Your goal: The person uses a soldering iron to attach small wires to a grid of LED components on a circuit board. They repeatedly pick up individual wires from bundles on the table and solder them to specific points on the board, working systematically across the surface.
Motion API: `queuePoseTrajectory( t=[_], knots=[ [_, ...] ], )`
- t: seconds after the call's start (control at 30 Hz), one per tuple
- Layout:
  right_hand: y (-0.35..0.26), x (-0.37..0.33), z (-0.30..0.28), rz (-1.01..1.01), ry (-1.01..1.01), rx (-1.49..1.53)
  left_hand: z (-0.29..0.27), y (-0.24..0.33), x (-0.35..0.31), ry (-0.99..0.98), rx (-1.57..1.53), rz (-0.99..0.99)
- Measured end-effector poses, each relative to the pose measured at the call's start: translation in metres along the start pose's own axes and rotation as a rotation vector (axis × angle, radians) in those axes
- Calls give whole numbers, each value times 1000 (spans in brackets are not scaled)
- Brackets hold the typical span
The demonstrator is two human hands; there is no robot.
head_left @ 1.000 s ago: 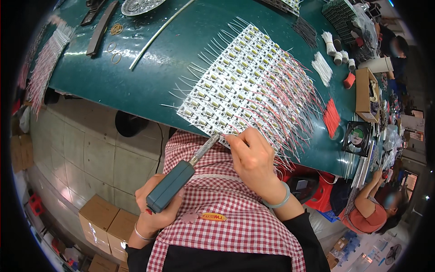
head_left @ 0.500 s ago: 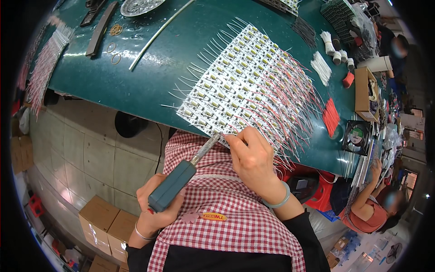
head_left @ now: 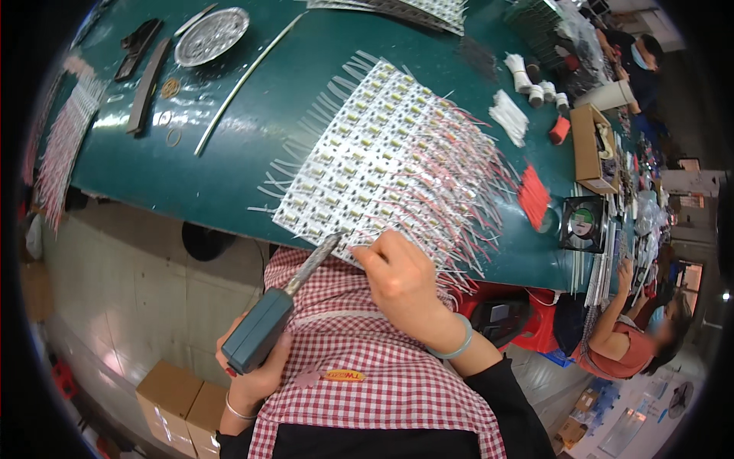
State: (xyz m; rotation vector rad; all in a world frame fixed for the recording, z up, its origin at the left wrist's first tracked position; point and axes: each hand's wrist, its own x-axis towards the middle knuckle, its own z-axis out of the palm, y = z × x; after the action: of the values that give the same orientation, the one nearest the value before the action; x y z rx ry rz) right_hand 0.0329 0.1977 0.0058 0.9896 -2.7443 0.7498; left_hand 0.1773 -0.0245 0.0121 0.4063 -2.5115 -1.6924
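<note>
Lying at the near edge of the green table point(head_left: 206, 191), one sheet of circuit boards point(head_left: 348, 172) is sitting under the tip of one soldering iron point(head_left: 258, 330); the left hand point(head_left: 266, 375) is clamping its handle. The right hand point(head_left: 401, 283) is pinching its fingertips together, on what I cannot tell. They are standing slightly farther from the tip than before, perhaps marking a pause. Beyond, one metal dish point(head_left: 212, 37) and one square fan point(head_left: 582, 222) are lying.

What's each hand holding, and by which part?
Left hand: soldering iron, by its boxy dark handle. Right hand: fingertips by the circuit-board panel; can't tell if anything's pinched.
</note>
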Motion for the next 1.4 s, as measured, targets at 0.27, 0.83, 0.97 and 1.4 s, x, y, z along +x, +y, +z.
queuePoseTrajectory(
  t=[0.27, 0.83, 0.97, 1.4],
  knots=[
    [14, -1, -69, 104, -230, 56, 7, 2, 17, 129, -149, -120],
    [114, 98, -33, 193, 76, -4, 17, 12, 45, 193, -168, -216],
    [116, 103, -33, 195, 17, -79, 19, 8, 47, 211, -149, -209],
    [118, 118, -29, 123, -69, -208, 27, 8, 73, 211, -262, -292]
  ],
)
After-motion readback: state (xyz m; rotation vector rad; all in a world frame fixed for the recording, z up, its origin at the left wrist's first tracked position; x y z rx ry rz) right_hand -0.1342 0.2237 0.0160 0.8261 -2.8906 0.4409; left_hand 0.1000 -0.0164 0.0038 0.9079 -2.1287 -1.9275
